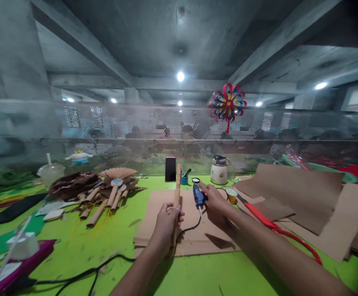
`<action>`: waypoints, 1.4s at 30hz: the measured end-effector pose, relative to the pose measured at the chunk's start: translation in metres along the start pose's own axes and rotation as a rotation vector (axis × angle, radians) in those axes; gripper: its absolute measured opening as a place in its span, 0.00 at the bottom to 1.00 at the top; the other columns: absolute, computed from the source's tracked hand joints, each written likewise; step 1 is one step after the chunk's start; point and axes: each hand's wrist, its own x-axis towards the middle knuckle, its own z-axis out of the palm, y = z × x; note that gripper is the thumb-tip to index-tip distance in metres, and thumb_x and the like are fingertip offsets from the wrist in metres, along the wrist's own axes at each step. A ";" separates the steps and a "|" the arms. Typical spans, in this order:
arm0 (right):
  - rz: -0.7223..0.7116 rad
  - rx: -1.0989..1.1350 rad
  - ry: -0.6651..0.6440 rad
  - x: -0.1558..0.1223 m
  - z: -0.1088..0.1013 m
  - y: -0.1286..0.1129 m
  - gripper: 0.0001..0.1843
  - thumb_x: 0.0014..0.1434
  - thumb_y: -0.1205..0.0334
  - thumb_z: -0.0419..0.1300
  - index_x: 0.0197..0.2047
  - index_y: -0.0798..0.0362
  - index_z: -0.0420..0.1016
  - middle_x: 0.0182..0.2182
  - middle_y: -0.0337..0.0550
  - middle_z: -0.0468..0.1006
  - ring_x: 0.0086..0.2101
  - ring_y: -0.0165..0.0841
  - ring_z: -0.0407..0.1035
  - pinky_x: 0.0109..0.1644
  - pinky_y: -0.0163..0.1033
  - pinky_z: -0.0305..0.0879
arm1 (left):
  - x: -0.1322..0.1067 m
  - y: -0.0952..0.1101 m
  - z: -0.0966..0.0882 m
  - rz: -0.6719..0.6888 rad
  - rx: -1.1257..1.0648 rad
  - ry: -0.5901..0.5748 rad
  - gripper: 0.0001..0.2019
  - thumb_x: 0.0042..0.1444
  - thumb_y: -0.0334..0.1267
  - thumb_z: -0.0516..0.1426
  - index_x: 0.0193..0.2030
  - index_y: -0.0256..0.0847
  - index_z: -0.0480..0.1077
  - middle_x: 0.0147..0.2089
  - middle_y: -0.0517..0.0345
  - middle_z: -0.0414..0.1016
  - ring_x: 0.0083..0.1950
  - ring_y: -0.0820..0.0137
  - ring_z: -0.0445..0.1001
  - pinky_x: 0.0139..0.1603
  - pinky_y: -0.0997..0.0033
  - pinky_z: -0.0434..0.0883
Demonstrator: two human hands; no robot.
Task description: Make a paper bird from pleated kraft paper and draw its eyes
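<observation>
My left hand [167,220] is closed around a long, narrow piece of brown kraft paper [178,191], held nearly upright over the stacked brown sheets [155,205]. Its fingers hide the lower middle of the piece. To the right, my right hand [213,198] has its fingers on a blue glue gun [198,197], gripping it from the right side. A white glue stick [201,213] sticks out of the gun's near end. A black cord [194,227] runs over the sheets from beneath it.
Paper fans with rolled handles [112,195] lie at left, near a lidded cup [51,176]. A phone [170,169], a small teal pot [184,179] and a white jug [218,170] stand at the back. Red-handled scissors [266,222] and kraft paper [289,193] lie at right.
</observation>
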 end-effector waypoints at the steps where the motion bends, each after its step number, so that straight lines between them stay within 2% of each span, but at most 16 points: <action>1: 0.002 -0.002 0.000 0.000 0.000 0.001 0.22 0.44 0.75 0.60 0.45 0.56 0.77 0.45 0.51 0.72 0.47 0.43 0.65 0.51 0.43 0.62 | 0.000 0.000 0.000 -0.004 0.003 -0.001 0.15 0.51 0.41 0.61 0.38 0.41 0.60 0.25 0.60 0.72 0.23 0.78 0.68 0.20 0.83 0.63; 4: 0.006 0.009 0.000 -0.005 -0.001 0.004 0.23 0.43 0.73 0.63 0.46 0.55 0.77 0.46 0.50 0.72 0.48 0.44 0.64 0.52 0.44 0.61 | -0.002 0.001 0.000 -0.019 0.013 -0.004 0.14 0.52 0.39 0.61 0.38 0.41 0.59 0.25 0.60 0.72 0.22 0.78 0.67 0.20 0.83 0.63; 7: 0.005 0.036 0.030 -0.014 -0.008 0.002 0.22 0.46 0.71 0.64 0.47 0.54 0.76 0.47 0.50 0.72 0.49 0.44 0.64 0.54 0.45 0.61 | -0.004 0.003 0.001 -0.032 0.022 -0.004 0.13 0.52 0.37 0.61 0.38 0.41 0.59 0.25 0.60 0.71 0.22 0.78 0.67 0.20 0.82 0.64; 10: 0.022 0.064 0.087 -0.027 -0.022 0.003 0.15 0.52 0.68 0.61 0.44 0.54 0.77 0.44 0.51 0.73 0.47 0.42 0.65 0.53 0.44 0.61 | -0.006 0.005 0.002 -0.041 0.029 -0.009 0.12 0.53 0.38 0.61 0.37 0.41 0.60 0.26 0.60 0.71 0.21 0.78 0.67 0.19 0.81 0.64; 13: 0.077 0.092 0.133 -0.043 -0.039 0.011 0.09 0.56 0.65 0.57 0.36 0.55 0.78 0.37 0.50 0.75 0.41 0.40 0.68 0.47 0.43 0.63 | -0.007 0.005 0.003 -0.041 0.035 -0.017 0.13 0.52 0.39 0.61 0.37 0.41 0.60 0.26 0.60 0.71 0.20 0.77 0.66 0.17 0.81 0.64; 18: 0.222 0.170 0.136 -0.067 -0.063 0.032 0.15 0.57 0.56 0.54 0.26 0.54 0.77 0.25 0.45 0.77 0.30 0.37 0.69 0.35 0.39 0.62 | -0.008 0.004 0.006 -0.040 0.039 -0.027 0.14 0.49 0.40 0.62 0.36 0.41 0.61 0.25 0.61 0.71 0.20 0.77 0.67 0.18 0.82 0.64; 22: 0.313 0.265 0.062 -0.081 -0.075 0.039 0.18 0.56 0.52 0.54 0.25 0.56 0.76 0.22 0.43 0.75 0.27 0.34 0.67 0.29 0.35 0.59 | -0.013 0.007 0.008 -0.085 0.064 -0.041 0.13 0.50 0.40 0.62 0.37 0.42 0.62 0.27 0.62 0.71 0.19 0.78 0.67 0.17 0.80 0.66; 25: 0.328 0.330 -0.041 -0.088 -0.077 0.039 0.19 0.55 0.49 0.55 0.25 0.56 0.76 0.20 0.40 0.72 0.24 0.31 0.64 0.27 0.34 0.57 | -0.015 0.011 0.008 -0.119 0.077 -0.056 0.11 0.51 0.40 0.61 0.38 0.42 0.63 0.28 0.63 0.71 0.20 0.77 0.68 0.18 0.79 0.68; 31: 0.294 0.334 -0.172 -0.094 -0.076 0.032 0.19 0.54 0.51 0.57 0.22 0.57 0.75 0.16 0.36 0.67 0.21 0.27 0.58 0.24 0.33 0.50 | -0.017 0.016 0.011 -0.120 0.077 -0.070 0.08 0.55 0.41 0.58 0.36 0.42 0.63 0.29 0.61 0.72 0.22 0.77 0.69 0.21 0.78 0.71; 38: 0.260 0.275 -0.186 -0.098 -0.074 0.016 0.12 0.54 0.55 0.59 0.27 0.54 0.77 0.25 0.42 0.77 0.27 0.32 0.67 0.29 0.34 0.57 | -0.018 0.018 0.015 -0.099 0.060 -0.045 0.09 0.54 0.40 0.59 0.35 0.41 0.63 0.29 0.60 0.71 0.21 0.78 0.67 0.19 0.78 0.69; 42: 0.306 0.155 -0.141 -0.098 -0.065 0.019 0.08 0.51 0.57 0.62 0.27 0.53 0.77 0.25 0.44 0.77 0.29 0.35 0.67 0.29 0.35 0.54 | -0.018 0.018 0.014 -0.102 0.067 -0.039 0.08 0.55 0.39 0.58 0.35 0.41 0.63 0.28 0.60 0.71 0.21 0.78 0.67 0.19 0.79 0.69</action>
